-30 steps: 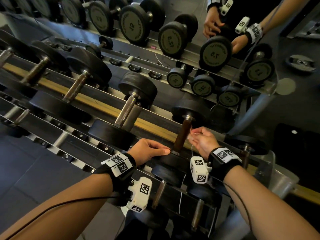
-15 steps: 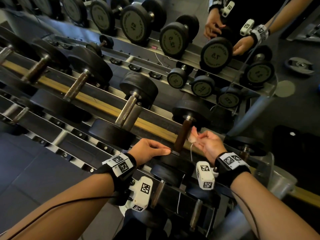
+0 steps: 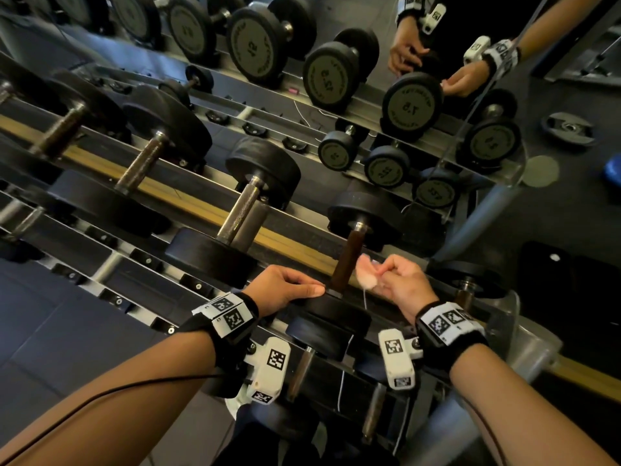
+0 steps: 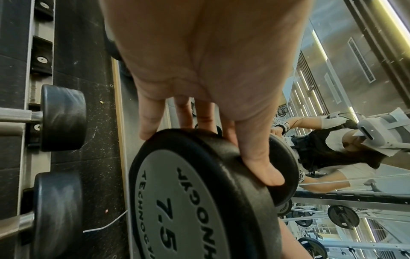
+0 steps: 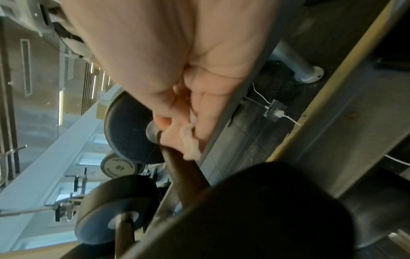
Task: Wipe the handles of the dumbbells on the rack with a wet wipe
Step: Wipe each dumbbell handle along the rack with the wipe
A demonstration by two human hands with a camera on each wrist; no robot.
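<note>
A 7.5 dumbbell with a dark brown handle (image 3: pixel 347 260) lies on the rack's middle tier (image 3: pixel 208 210). My left hand (image 3: pixel 289 290) grips its near head (image 4: pixel 188 201), thumb laid over the rim and fingers reaching past it. Just right of the handle, my right hand (image 3: pixel 401 280) pinches a crumpled pale wet wipe (image 3: pixel 366 275). In the right wrist view the wipe (image 5: pixel 190 143) sits beside the upper part of the handle (image 5: pixel 184 173); whether it touches is unclear.
More dumbbells (image 3: pixel 242 213) sit to the left on the same tier, and smaller ones (image 3: pixel 302 364) on the tier below my wrists. A mirror behind the rack reflects the weights and both hands (image 3: pixel 413 105). A thin white cable (image 3: pixel 364 297) hangs near the right hand.
My right hand has drawn back a little from the handle, toward me and to the right, and the wipe now shows in its fingertips. The left hand has stayed on the dumbbell head.
</note>
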